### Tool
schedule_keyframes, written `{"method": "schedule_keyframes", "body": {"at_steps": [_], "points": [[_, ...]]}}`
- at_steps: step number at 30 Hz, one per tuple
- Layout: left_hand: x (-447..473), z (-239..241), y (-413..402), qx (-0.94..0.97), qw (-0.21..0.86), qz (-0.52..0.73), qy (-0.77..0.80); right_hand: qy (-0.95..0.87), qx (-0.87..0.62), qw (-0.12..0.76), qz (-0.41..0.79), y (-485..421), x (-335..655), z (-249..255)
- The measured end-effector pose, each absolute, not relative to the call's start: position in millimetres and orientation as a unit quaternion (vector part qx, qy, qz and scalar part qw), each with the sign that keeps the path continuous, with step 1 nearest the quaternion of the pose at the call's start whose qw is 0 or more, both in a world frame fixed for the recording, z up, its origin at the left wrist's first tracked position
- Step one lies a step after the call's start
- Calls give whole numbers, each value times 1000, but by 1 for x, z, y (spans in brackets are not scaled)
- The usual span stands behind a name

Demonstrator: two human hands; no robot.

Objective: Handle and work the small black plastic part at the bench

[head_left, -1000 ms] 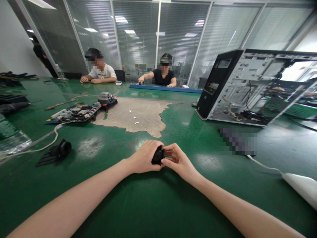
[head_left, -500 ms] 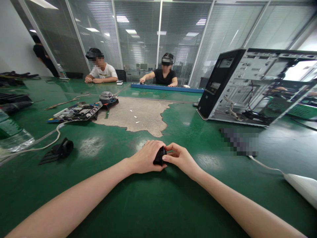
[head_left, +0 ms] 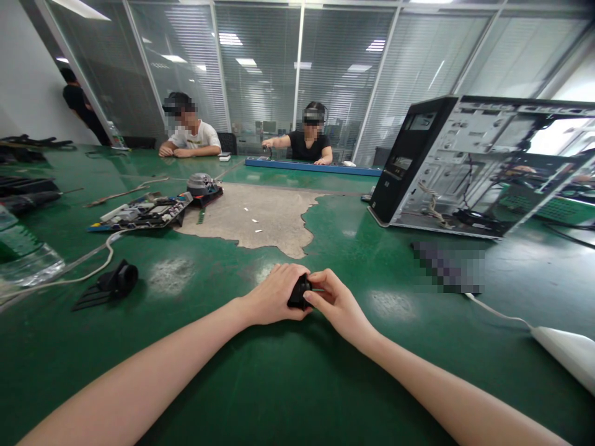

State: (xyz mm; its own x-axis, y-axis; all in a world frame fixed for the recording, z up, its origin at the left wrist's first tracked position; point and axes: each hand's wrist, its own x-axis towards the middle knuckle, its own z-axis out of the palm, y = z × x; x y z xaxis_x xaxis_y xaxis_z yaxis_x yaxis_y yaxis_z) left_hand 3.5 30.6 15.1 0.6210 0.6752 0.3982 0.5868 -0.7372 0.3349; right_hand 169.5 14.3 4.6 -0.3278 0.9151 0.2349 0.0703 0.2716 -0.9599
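A small black object (head_left: 299, 295) is between my hands above the near middle of the green table (head_left: 288, 390); I cannot make out its kind. My left hand (head_left: 277, 294) wraps round it from the left, the back of the hand facing up. At its right end, the thumb and fingertips of my right hand (head_left: 335, 298) pinch the edge. Part of the object is hidden inside my left palm. Off to the left lies a black plastic part with a round ring (head_left: 113, 282), apart from both hands.
A circuit board (head_left: 144, 212) and a cooler fan (head_left: 203, 186) lie left of a bare patch (head_left: 260, 217). An opened computer case (head_left: 446, 167) stands at right, near a white power strip (head_left: 569, 353). A bottle (head_left: 28, 251) is at far left. Two people sit opposite, behind a blue bar (head_left: 316, 167).
My right thumb and fingertips have shifted slightly at the black object's end, showing more of it. My left hand keeps its hold. Across the table, a person's hand has lifted off the blue bar.
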Motion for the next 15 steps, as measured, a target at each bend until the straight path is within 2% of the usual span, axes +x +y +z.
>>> {"method": "schedule_keyframes", "body": {"at_steps": [7, 15], "points": [[3, 16, 31, 897, 82, 251, 354, -655, -367, 401, 525, 18, 171, 1], [3, 15, 31, 896, 87, 259, 351, -664, -357, 413, 511, 13, 171, 4]]}}
